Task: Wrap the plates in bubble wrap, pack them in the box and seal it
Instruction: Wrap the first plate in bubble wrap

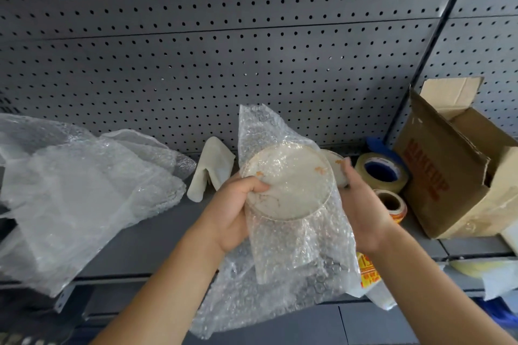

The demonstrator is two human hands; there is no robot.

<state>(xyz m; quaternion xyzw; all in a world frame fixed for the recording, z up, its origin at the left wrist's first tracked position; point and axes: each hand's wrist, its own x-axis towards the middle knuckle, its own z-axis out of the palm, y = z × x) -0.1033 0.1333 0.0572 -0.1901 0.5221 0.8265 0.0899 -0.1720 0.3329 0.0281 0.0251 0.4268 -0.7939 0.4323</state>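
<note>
Left hand [238, 204] is pinching the round white plate [294, 185] through clear bubble wrap [294, 255], left of the brown cardboard box [448, 204], steadying it for folding. Right hand [361, 204] is touching the wrap's edge, grip unclear.

Even, soft daylight; glare on bubble wrap [294, 246]; wide-angle bending at edges; slight softness throughout.

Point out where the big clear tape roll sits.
Head view: the clear tape roll sits on the shelf at right, between the right hand and the cardboard box, just behind a smaller roll.
</note>
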